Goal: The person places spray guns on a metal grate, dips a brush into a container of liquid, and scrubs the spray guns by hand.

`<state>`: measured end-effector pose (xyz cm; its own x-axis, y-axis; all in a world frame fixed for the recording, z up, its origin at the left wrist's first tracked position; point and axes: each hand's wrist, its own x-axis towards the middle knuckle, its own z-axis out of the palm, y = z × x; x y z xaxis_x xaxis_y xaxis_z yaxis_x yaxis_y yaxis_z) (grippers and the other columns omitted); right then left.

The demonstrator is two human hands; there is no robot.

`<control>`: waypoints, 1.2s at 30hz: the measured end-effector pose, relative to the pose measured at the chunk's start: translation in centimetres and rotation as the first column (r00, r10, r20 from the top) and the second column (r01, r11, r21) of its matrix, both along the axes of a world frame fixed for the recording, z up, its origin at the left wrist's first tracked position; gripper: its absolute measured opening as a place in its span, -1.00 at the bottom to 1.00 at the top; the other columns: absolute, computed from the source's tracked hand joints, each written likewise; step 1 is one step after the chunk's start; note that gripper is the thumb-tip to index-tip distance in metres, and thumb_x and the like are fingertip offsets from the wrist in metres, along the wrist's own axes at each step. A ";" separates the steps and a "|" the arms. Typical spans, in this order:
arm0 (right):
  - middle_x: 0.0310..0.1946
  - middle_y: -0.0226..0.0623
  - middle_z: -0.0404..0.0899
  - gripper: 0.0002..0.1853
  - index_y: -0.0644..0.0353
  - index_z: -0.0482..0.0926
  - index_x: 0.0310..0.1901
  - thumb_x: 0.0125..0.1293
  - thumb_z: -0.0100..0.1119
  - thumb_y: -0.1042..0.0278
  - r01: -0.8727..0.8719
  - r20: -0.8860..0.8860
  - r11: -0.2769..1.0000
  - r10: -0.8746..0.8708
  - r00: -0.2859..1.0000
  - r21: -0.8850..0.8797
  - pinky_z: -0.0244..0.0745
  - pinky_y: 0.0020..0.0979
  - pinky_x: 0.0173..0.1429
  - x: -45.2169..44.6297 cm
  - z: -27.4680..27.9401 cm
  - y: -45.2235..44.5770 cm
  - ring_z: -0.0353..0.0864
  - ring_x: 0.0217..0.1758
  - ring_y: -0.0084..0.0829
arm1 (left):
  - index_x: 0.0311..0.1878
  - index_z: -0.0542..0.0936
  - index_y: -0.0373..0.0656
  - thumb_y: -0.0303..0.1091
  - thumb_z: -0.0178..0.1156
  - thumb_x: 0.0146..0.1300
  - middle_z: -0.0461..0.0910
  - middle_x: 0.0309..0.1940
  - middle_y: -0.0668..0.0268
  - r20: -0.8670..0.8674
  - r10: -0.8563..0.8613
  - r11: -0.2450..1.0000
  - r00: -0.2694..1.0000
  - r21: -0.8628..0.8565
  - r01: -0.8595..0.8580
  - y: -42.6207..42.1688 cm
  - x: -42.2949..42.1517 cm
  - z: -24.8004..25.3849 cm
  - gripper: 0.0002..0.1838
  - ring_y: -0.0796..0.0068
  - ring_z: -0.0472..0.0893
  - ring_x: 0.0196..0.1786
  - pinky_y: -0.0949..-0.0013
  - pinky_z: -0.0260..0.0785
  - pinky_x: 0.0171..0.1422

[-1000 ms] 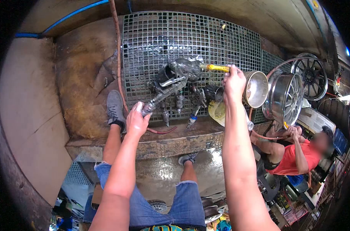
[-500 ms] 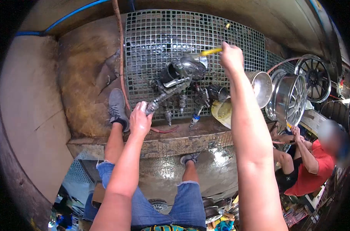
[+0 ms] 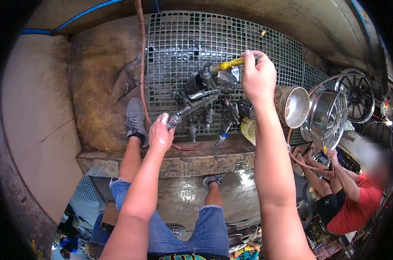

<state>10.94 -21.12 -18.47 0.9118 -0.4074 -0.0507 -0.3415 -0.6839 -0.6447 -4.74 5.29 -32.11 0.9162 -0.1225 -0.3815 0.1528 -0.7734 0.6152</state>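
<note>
My left hand is closed around the lower end of a wet, dark metal part with a round collar at its upper end. The part is tilted above a green plastic grating. In my right hand is a yellow-handled brush; its working end touches or lies just over the top of the part, and its bristles are hard to make out. Other dark metal pieces lie on the grating below, one with a blue end. A yellowish container sits partly behind my right forearm.
A metal bucket stands right of my right arm, beside shiny wheel rims. A person in a red shirt crouches at the right. A reddish hose runs along the grating's left edge. The raised ledge ends before my legs.
My right hand has turned, its fingers now showing round the brush handle, and the brush has shifted slightly down and left over the part. My left hand keeps its grip.
</note>
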 end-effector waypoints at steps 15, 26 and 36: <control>-0.57 -0.25 0.56 -0.87 0.26 0.64 -0.12 0.46 0.18 0.40 0.110 0.137 0.985 -0.128 0.982 0.135 0.36 -0.45 -0.46 -10.0 0.0 1.5 0.45 -0.61 -0.54 | 0.05 0.44 -0.28 -0.49 0.34 0.14 0.57 -0.02 -0.10 -0.084 0.011 1.000 0.996 0.002 -0.011 -0.2 -0.1 0.2 -0.58 -0.26 0.54 0.11 -0.05 0.40 0.14; -0.28 -0.25 0.67 -0.81 0.31 0.62 0.03 0.47 0.19 0.45 0.097 0.164 0.849 -0.210 0.964 0.519 0.58 -0.54 -0.34 -16.2 -3.6 5.7 0.65 -0.38 -0.60 | 0.02 0.42 -0.30 -0.46 0.35 0.15 0.58 -0.05 -0.15 -0.111 0.007 0.999 0.994 0.038 -0.003 -1.1 -0.3 0.4 -0.59 -0.28 0.55 0.08 -0.09 0.42 0.13; -0.24 -0.12 0.69 -0.81 0.33 0.62 0.02 0.46 0.21 0.44 0.217 0.192 0.787 -0.390 0.901 0.577 0.58 -0.47 -0.36 -15.4 -5.1 3.6 0.73 -0.44 -0.49 | 0.02 0.37 -0.29 -0.41 0.33 0.21 0.59 -0.15 -0.21 -0.046 0.013 0.996 0.999 0.093 -0.008 -2.3 -1.2 0.7 -0.60 -0.36 0.55 0.01 -0.14 0.39 0.09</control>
<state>-4.47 -17.48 -23.58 0.7519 -0.6516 -0.1006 -0.2140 -0.0970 -0.9720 -5.89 3.01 -31.41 0.8983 -0.0748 -0.4329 0.1879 -0.8253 0.5326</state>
